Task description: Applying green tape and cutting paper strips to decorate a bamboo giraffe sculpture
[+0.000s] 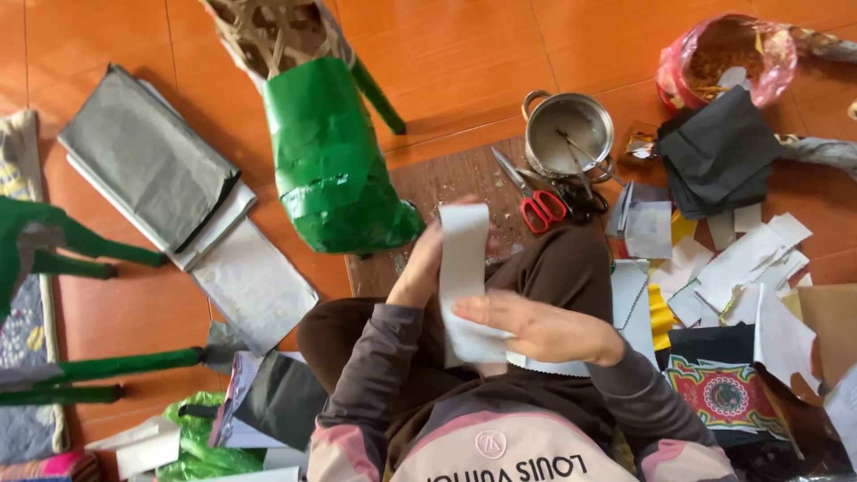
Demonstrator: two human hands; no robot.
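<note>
Over an orange tiled floor point(553, 45), left hand point(420, 268) grips a white paper strip point(464, 268); right hand point(536, 328) lies flat, open, on it.

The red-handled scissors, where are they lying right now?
The red-handled scissors lie on the brown wooden board in the upper middle of the head view, just below the round metal pot and right of the green paper-covered frame.

Bare orange floor point(464, 54) lies open beyond the wooden board point(446, 192). The green paper figure point(332, 156) blocks the left; red scissors point(534, 201), a metal pot point(569, 134) and paper scraps point(741, 263) crowd the right.
</note>
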